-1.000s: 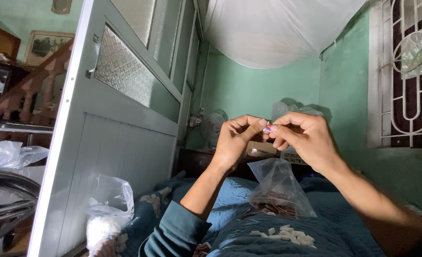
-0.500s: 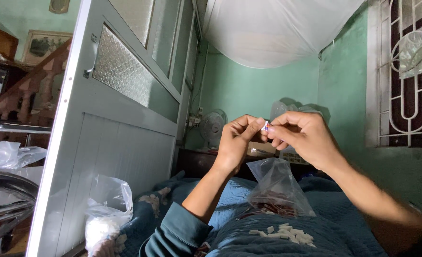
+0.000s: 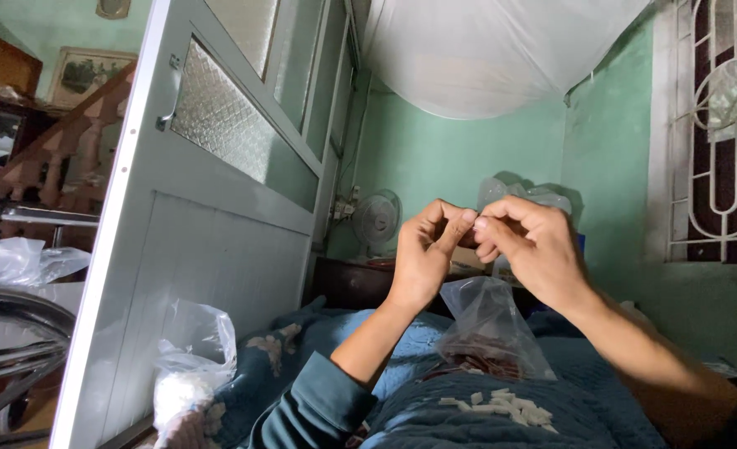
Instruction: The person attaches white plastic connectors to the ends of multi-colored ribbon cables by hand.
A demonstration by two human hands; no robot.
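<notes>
My left hand [image 3: 425, 259] and my right hand [image 3: 533, 249] are raised in front of me, fingertips pinched together on a small piece that the fingers almost fully hide. Just beneath them stands a clear plastic bag [image 3: 491, 328] with dark reddish bits at its bottom; I cannot tell if a finger holds its top. A scatter of small white pieces [image 3: 501, 407] lies on the blue patterned blanket [image 3: 609, 399] over my lap. My left forearm wears a dark teal sleeve [image 3: 314, 407].
A grey door [image 3: 210, 249] with frosted glass stands open on the left. A white-filled plastic bag [image 3: 187, 374] sits at its foot. A small fan [image 3: 377, 220] stands on a dark cabinet behind. A window grille [image 3: 722, 133] is on the right, a wheel [image 3: 11, 333] at far left.
Both hands have sunk slightly and closed tighter together; the small pinkish piece that showed between the fingertips is now nearly covered.
</notes>
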